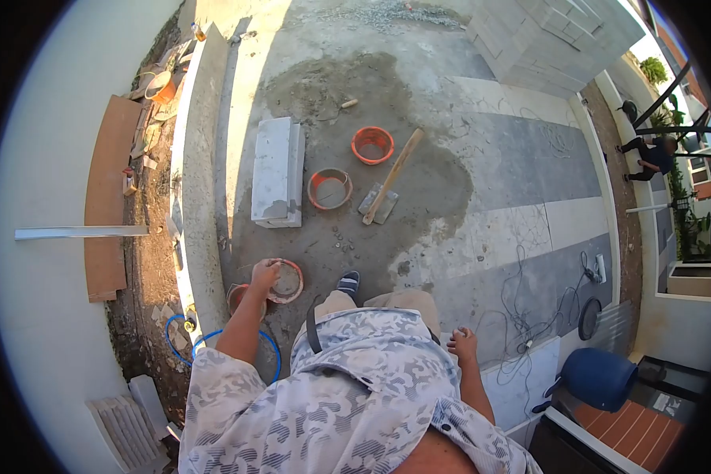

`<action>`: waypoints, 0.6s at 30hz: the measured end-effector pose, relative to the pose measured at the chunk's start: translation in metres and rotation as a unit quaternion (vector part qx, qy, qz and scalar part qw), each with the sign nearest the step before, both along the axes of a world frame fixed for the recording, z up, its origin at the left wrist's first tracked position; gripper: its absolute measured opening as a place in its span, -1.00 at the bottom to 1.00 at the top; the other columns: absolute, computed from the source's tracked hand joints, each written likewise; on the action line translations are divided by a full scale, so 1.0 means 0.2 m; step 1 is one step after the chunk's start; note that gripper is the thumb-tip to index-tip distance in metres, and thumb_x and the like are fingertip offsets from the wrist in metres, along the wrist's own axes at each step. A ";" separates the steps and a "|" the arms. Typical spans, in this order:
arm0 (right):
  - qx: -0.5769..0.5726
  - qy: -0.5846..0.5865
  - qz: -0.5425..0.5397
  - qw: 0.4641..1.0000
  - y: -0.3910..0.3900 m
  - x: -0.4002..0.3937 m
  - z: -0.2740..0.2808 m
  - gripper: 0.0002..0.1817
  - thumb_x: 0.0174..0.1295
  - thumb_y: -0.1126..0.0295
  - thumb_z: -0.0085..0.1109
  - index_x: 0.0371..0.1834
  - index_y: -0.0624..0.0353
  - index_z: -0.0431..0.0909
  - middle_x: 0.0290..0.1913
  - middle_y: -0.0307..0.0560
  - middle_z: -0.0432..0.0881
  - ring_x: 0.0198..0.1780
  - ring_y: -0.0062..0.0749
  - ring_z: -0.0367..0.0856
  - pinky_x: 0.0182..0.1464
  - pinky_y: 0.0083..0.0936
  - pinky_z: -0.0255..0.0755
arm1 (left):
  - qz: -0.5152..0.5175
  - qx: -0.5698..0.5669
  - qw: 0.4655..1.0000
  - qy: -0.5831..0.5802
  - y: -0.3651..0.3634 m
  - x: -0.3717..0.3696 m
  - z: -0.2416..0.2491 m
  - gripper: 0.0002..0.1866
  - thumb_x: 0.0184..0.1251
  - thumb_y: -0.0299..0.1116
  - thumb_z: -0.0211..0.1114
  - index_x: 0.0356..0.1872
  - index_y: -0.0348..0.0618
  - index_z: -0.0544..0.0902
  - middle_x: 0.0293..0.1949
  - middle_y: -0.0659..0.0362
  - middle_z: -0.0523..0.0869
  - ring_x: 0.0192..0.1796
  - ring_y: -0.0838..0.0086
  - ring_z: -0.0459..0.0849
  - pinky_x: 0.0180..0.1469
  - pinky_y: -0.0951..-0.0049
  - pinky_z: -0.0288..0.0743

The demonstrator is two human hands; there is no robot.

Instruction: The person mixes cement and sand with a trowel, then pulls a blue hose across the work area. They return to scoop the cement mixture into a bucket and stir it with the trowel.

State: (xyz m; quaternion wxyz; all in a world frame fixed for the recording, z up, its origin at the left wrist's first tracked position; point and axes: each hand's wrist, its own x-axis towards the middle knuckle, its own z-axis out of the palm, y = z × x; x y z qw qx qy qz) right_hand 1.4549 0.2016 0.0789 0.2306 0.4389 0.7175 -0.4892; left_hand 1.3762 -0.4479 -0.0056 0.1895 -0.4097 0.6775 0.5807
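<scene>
My left hand (265,272) is at the left rim of an orange-rimmed bucket (298,293) with grey material in it. Its fingers are curled; what they hold, if anything, is too small to make out. A second orange bucket (236,296) stands below that hand, partly behind my forearm. My right hand (463,344) hangs at my right side, its fingers loosely bent and apart, with nothing visible in it. Ahead are an orange bucket with grey contents (329,190), another orange bucket (372,145) and a long wooden-handled tool (393,178) lying on wet grey ground.
Pale blocks (276,174) stand left of the buckets. A low wall (201,158) runs along the left, with a blue hose (272,347) near my arm. Cables (521,316) and a blue barrel (599,379) lie right. A person (652,158) is at the far right.
</scene>
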 end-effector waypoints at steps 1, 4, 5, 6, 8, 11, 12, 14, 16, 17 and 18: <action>0.001 -0.046 0.006 0.999 0.07 0.07 -0.03 -0.47 0.40 0.31 0.26 0.38 0.28 0.45 -0.21 0.03 0.70 -0.41 -0.34 0.71 -0.41 -0.38 0.64 | 0.004 -0.002 1.000 0.029 0.10 -0.21 0.11 -0.68 0.47 -0.20 0.32 0.09 -0.17 0.68 -0.23 0.27 0.71 -0.31 0.53 0.67 -0.36 0.44 0.51; -0.001 -0.126 0.033 0.991 0.29 0.17 -0.12 -0.52 0.41 0.31 0.25 0.33 0.27 0.47 -0.23 0.02 0.69 -0.43 -0.33 0.70 -0.43 -0.37 0.63 | -0.006 -0.022 0.998 0.064 0.28 -0.64 0.14 -0.68 0.48 -0.20 0.31 0.12 -0.13 0.67 -0.23 0.29 0.71 -0.33 0.52 0.66 -0.34 0.43 0.50; -0.005 -0.143 0.029 0.989 0.36 0.16 -0.14 -0.53 0.41 0.31 0.24 0.32 0.26 0.47 -0.23 0.01 0.69 -0.43 -0.33 0.69 -0.43 -0.37 0.63 | 0.004 -0.029 0.998 0.054 0.35 -0.75 0.14 -0.66 0.46 -0.21 0.33 0.12 -0.16 0.69 -0.21 0.26 0.73 -0.32 0.51 0.68 -0.35 0.44 0.51; -0.005 -0.152 0.026 0.988 0.45 0.14 -0.16 -0.55 0.41 0.31 0.24 0.30 0.26 0.48 -0.23 0.01 0.69 -0.44 -0.33 0.69 -0.44 -0.37 0.62 | 0.014 -0.037 0.998 0.044 0.42 -0.84 0.13 -0.65 0.43 -0.21 0.34 0.11 -0.18 0.71 -0.19 0.23 0.75 -0.32 0.49 0.70 -0.36 0.44 0.52; -0.007 -0.162 0.009 0.987 0.66 0.05 -0.18 -0.58 0.41 0.31 0.23 0.26 0.25 0.49 -0.24 0.00 0.68 -0.45 -0.32 0.68 -0.45 -0.36 0.61 | 0.010 -0.051 0.999 -0.004 0.57 -0.95 0.08 -0.64 0.42 -0.20 0.35 0.13 -0.15 0.70 -0.16 0.23 0.74 -0.29 0.47 0.70 -0.35 0.42 0.52; -0.006 -0.160 -0.031 0.987 1.02 -0.23 -0.20 -0.62 0.42 0.31 0.22 0.21 0.23 0.50 -0.25 -0.01 0.68 -0.46 -0.32 0.68 -0.47 -0.36 0.60 | 0.008 -0.048 0.991 -0.126 0.85 -1.03 0.02 -0.65 0.46 -0.17 0.35 0.16 -0.07 0.67 -0.16 0.26 0.70 -0.24 0.45 0.67 -0.34 0.37 0.49; -0.005 -0.152 -0.043 0.987 1.13 -0.39 -0.18 -0.64 0.42 0.31 0.22 0.20 0.23 0.50 -0.25 -0.01 0.67 -0.46 -0.32 0.67 -0.48 -0.36 0.60 | 0.035 -0.031 0.984 -0.174 0.97 -1.05 0.04 -0.65 0.46 -0.16 0.37 0.14 -0.08 0.67 -0.18 0.25 0.70 -0.26 0.45 0.66 -0.36 0.37 0.48; -0.004 -0.130 -0.064 0.989 1.36 -0.73 -0.20 -0.67 0.43 0.31 0.21 0.16 0.22 0.51 -0.26 -0.02 0.67 -0.47 -0.31 0.67 -0.49 -0.35 0.59 | -0.084 -0.034 0.980 -0.179 1.12 -1.04 -0.02 -0.67 0.47 -0.18 0.37 0.12 -0.10 0.68 -0.20 0.24 0.69 -0.29 0.41 0.65 -0.37 0.32 0.48; 0.000 -0.096 -0.068 0.993 1.55 -1.15 -0.19 -0.70 0.43 0.31 0.20 0.13 0.21 0.52 -0.27 -0.03 0.66 -0.48 -0.31 0.66 -0.51 -0.35 0.58 | -0.245 -0.067 0.962 -0.098 1.22 -1.03 -0.09 -0.69 0.47 -0.19 0.38 0.09 -0.12 0.69 -0.21 0.23 0.69 -0.32 0.37 0.64 -0.38 0.27 0.49; 0.000 -0.072 -0.059 0.996 1.64 -1.38 -0.21 -0.67 0.45 0.30 0.20 0.17 0.22 0.50 -0.23 0.00 0.66 -0.44 -0.29 0.68 -0.48 -0.35 0.60 | -0.046 0.000 0.990 -0.132 1.36 -1.09 0.02 -0.69 0.47 -0.20 0.37 0.09 -0.12 0.70 -0.21 0.22 0.68 -0.32 0.36 0.64 -0.38 0.24 0.49; 0.001 -0.049 -0.050 0.998 1.72 -1.61 -0.22 -0.64 0.46 0.29 0.19 0.21 0.22 0.47 -0.20 0.02 0.67 -0.40 -0.27 0.69 -0.45 -0.35 0.63 | -0.035 -0.014 0.990 -0.135 1.40 -1.14 0.05 -0.69 0.47 -0.20 0.37 0.09 -0.13 0.70 -0.22 0.23 0.67 -0.32 0.35 0.64 -0.39 0.24 0.49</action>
